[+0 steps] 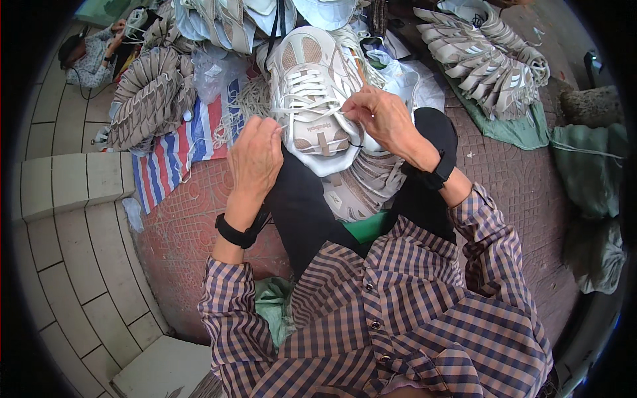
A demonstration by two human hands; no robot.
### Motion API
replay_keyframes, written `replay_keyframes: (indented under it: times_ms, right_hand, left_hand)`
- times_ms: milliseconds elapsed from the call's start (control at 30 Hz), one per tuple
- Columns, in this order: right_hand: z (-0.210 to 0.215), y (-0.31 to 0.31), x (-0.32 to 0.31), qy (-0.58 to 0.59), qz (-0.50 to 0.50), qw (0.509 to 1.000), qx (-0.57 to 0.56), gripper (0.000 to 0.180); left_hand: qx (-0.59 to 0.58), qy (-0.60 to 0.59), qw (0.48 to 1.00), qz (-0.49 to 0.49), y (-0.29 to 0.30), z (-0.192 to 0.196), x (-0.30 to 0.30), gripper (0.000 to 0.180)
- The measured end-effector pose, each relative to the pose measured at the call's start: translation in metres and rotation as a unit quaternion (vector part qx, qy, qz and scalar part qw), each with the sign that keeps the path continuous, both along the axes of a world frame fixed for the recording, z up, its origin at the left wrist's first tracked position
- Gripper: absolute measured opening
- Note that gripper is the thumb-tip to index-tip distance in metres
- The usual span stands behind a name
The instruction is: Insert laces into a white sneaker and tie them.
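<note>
A white and beige sneaker (302, 50) points away from me between my knees, with white shoelaces (309, 86) threaded across its front. My right hand (388, 123) pinches a lace end at the right side of the tongue. On the left of the shoe, my left hand (255, 154) is closed, its fingertips pinched on a lace by the eyelets. Below this shoe sits a stack of similar sneaker uppers (358, 189) in my lap, partly hidden by it. A piece of green material (369, 227) shows under the stack.
More shoe uppers are bunched at the left (149, 99) and right (484, 63). Loose white laces (247, 106) lie on a striped plastic sheet (179, 146). Green sacks (587, 166) stand at the far right. Another person (93, 56) sits at the upper left.
</note>
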State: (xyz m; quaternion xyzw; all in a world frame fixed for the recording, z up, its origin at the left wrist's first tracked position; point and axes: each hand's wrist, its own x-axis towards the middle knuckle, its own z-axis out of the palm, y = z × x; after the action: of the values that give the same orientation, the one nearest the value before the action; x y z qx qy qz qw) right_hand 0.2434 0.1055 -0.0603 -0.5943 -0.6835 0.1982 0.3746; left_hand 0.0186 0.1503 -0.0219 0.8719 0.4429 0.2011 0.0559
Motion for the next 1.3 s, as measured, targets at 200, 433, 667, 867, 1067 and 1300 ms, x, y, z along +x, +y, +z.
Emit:
replay_keyframes:
  times_ms: [200,433,667,867,1067,1300]
  right_hand:
    - [0.019,0.009,-0.010,-0.231,0.067,0.963,0.121,0.004]
    - [0.013,0.023,-0.013,-0.092,0.085,0.992,0.010,0.006]
    - [0.005,-0.017,-0.029,0.011,-0.027,0.998,0.061,0.020]
    - [0.004,-0.013,-0.014,-0.081,0.017,0.994,0.075,0.020]
    - [0.025,-0.001,-0.014,-0.290,0.089,0.953,0.025,0.013]
    - [0.000,-0.067,-0.035,-0.253,0.292,0.903,0.190,0.014]
  left_hand:
    - [0.074,0.064,0.992,-0.081,0.017,0.009,0.005,0.005]
    - [0.152,0.246,0.929,-0.232,0.024,0.025,0.019,0.003]
    - [0.042,0.155,0.984,-0.075,0.006,0.008,0.020,0.013]
    - [0.064,0.066,0.995,0.031,-0.008,-0.008,0.019,0.016]
    - [0.061,-0.080,0.995,0.009,-0.008,-0.020,0.012,0.016]
    - [0.027,0.145,0.989,0.001,-0.008,-0.006,0.015,0.018]
